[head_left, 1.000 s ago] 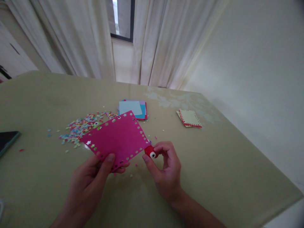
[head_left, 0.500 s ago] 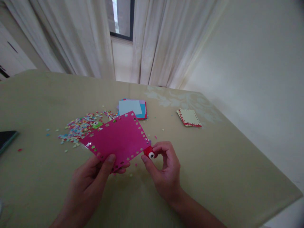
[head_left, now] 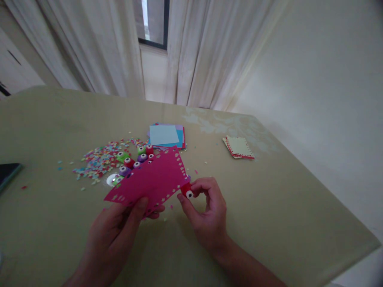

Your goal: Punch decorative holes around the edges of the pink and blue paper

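A magenta card (head_left: pixel 155 175) with small shapes punched along its edges is held tilted above the table by my left hand (head_left: pixel 119 227), thumb on top and fingers beneath. My right hand (head_left: pixel 206 215) pinches a small red craft punch (head_left: pixel 187 190) with a white eye-like button. The punch sits at the card's right corner; whether the card's edge is inside its slot I cannot make out. Behind the card several more punches (head_left: pixel 129 162) in red, green and purple lie together, partly hidden by it.
Colourful paper cut-outs (head_left: pixel 103 159) are heaped left of the punches. A stack of coloured cards (head_left: pixel 164 135) lies further back, and cards with punched borders (head_left: pixel 239 147) rest at the right. A dark flat object (head_left: pixel 8 177) is at the left edge. Curtains and a wall border the table.
My left hand has tilted the magenta card, its left side dropping, so more of the punches behind show. My right hand and the red punch stay almost in place at the corner.
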{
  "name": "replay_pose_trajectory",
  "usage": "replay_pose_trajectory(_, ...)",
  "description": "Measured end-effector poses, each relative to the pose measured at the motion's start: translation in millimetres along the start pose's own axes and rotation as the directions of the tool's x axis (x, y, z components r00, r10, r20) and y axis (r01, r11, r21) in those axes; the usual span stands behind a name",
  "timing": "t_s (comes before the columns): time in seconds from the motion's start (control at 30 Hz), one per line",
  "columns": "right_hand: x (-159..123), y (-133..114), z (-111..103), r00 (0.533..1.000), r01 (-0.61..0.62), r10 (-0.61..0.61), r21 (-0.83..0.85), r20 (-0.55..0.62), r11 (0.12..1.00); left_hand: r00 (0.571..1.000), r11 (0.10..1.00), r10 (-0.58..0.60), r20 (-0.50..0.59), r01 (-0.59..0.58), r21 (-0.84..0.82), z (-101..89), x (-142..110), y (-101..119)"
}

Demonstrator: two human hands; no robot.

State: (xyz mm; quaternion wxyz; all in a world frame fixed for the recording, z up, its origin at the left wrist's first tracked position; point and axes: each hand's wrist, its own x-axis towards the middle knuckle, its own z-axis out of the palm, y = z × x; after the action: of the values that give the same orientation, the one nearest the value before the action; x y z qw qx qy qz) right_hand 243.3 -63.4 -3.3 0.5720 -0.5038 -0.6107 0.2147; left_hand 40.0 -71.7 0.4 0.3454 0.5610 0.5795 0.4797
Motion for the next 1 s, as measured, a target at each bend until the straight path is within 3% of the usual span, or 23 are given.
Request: replay_pose_trajectory(1.0, 2.3, -2.4, -0.7, 0.999, 0.031, -0.031, -0.049, 0.011, 0.998, 0.992, 0.998, 0.064, 0.106, -0.063, -0.012, -1.9, -0.6, -4.3)
